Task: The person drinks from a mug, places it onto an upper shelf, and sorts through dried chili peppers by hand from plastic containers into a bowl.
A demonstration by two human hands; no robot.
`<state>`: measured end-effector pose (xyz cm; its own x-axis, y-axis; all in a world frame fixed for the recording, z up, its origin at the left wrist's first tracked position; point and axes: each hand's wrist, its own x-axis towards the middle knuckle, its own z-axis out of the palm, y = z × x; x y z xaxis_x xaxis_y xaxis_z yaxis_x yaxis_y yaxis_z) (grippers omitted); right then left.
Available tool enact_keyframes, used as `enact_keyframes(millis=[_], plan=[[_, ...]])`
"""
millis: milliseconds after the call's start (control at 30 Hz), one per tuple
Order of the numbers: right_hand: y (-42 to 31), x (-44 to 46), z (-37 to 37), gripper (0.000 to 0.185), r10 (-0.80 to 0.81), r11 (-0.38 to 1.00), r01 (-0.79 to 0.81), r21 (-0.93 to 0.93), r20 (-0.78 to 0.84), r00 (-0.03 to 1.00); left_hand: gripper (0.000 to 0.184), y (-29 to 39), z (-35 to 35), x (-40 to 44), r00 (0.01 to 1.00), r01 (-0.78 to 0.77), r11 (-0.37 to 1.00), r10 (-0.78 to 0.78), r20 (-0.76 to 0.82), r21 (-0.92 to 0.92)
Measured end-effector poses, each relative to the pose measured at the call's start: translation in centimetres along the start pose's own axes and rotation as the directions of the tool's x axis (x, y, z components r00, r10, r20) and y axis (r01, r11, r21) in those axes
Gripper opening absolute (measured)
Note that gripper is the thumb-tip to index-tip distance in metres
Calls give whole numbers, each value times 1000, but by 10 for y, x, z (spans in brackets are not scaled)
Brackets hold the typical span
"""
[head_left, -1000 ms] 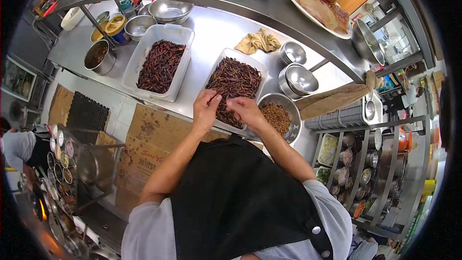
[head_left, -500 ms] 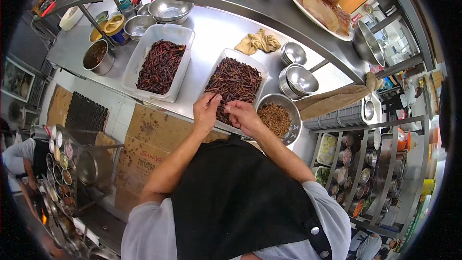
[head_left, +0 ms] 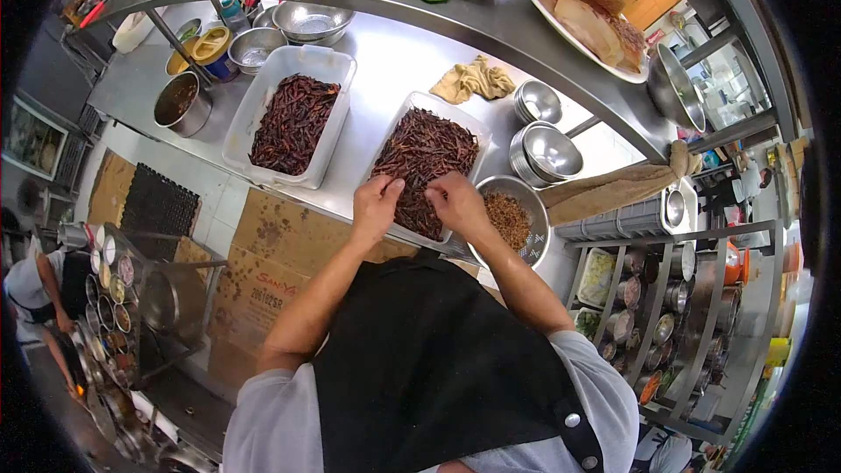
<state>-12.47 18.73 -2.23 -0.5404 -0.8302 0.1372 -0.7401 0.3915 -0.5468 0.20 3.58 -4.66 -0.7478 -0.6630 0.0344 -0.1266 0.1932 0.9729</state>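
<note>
Dried red chilies (head_left: 427, 147) fill much of a translucent plastic bin (head_left: 481, 125) on the steel counter before me. My left hand (head_left: 378, 203) is closed over the bin's near left side, thumb against curled fingers; what it pinches is too small to make out. Over the near right part of the same bin, my right hand (head_left: 459, 203) has its fingertips drawn together at the chilies, and I cannot see what is in them. Right beside it sits a perforated metal colander (head_left: 536, 201) containing small brown-yellow bits (head_left: 506, 219), probably chili seeds.
A second plastic bin (head_left: 343, 79) of dried chilies stands to the left. Stacked metal bowls (head_left: 554, 153) and a tan cloth (head_left: 473, 81) lie behind. An overhead shelf (head_left: 517, 22) crosses the far side. At far left another person (head_left: 35, 285) works by a stove.
My hands have moved apart: the right has shifted right and slightly up over the chilies, while the left has stayed almost in place, its fingertips slightly lower.
</note>
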Motion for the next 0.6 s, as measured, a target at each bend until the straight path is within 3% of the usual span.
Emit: enact_keyframes(millis=[33, 67, 100, 133, 200, 267, 333, 367, 400, 433, 467, 533, 600], plan=[[-14, 2, -14, 12, -28, 993, 43, 111, -134, 991, 21, 2, -4, -1, 997, -31, 991, 21, 78, 134], [-29, 4, -28, 12, -34, 972, 94, 216, -266, 963, 21, 4, -5, -3, 996, -26, 991, 15, 82, 134], [-36, 7, -33, 10, -64, 959, 135, 251, -274, 960, 21, 6, -4, -5, 985, -96, 986, 74, 154, 140], [-31, 9, -34, 10, -59, 959, 131, 251, -277, 959, 21, 8, -4, -5, 965, -170, 975, 136, 225, 140], [-14, 14, -29, 10, -210, 965, 211, 155, -24, 977, 21, 11, -6, -5, 949, -152, 978, 105, 297, 142], [-2, 14, -23, 14, -269, 946, 275, 170, -58, 961, 21, 15, -10, -3, 931, -131, 980, 72, 357, 146], [-3, 3, -24, 17, 22, 835, -137, 532, 217, 976, 23, 17, -13, -4, 849, 111, 994, -89, 520, -12], [2, -4, -20, 17, 22, 835, -140, 532, 223, 975, 23, 12, -12, -6, 850, 117, 993, -93, 519, -13], [10, -10, -14, 16, 107, 509, -382, 771, 384, 917, 22, 5, -10, -7, 800, 254, 950, -100, 592, -183], [16, -15, -9, 16, 110, 75, -562, 824, 553, 826, 22, -1, -8, -9, 745, 393, 858, -85, 661, -332], [13, -16, -13, 16, 110, 75, -567, 820, 559, 822, 22, -1, -9, -10, 747, 397, 855, -88, 659, -335], [5, -15, -22, 13, 110, -298, -449, 842, 498, 860, 20, -1, -12, -11, 684, 583, 734, -214, 697, -347], [41, -7, -7, 15, 83, -238, -436, 868, 465, 881, 20, 2, -20, -11, 710, 602, 712, -271, 649, -361]])
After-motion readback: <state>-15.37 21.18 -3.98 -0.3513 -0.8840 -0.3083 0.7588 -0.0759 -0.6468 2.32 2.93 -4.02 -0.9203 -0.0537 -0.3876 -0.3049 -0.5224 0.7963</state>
